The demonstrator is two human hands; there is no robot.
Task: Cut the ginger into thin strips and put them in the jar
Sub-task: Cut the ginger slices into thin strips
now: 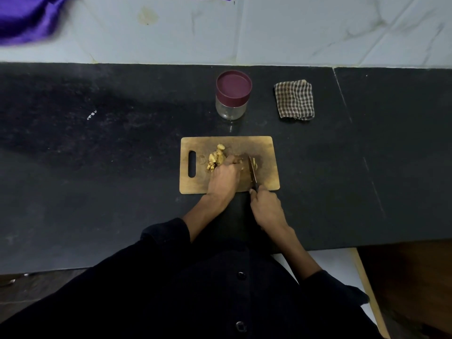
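Right hand (266, 206) grips the handle of a knife (253, 172) at the near edge of the wooden cutting board (266, 177), fingers curled round it, with the blade running away from the person across the board's middle. Left hand (223, 176) lies on the board just left of the blade, fingers bent down onto a piece of ginger that is mostly hidden beneath them; it seems to pin the piece in place, though the exact hold cannot be made out. A few pale cut bits (255, 164) lie just right of the blade. More ginger (216, 157), in yellowish chunks and slices, is heaped toward the board's left half, near the handle slot.

Beyond the board's far edge stands a clear glass jar (231, 110), its maroon lid (234, 84) on and nothing visible inside. A folded checked cloth (294, 99) lies to the jar's right. All of it sits on a dark stone surface (97, 167).

Judging by this, the slicing step is under way and no ginger has reached the jar. The next cut calls for moving the left fingertips back from the blade so the strip stays thin. The lid must come off before any transfer.
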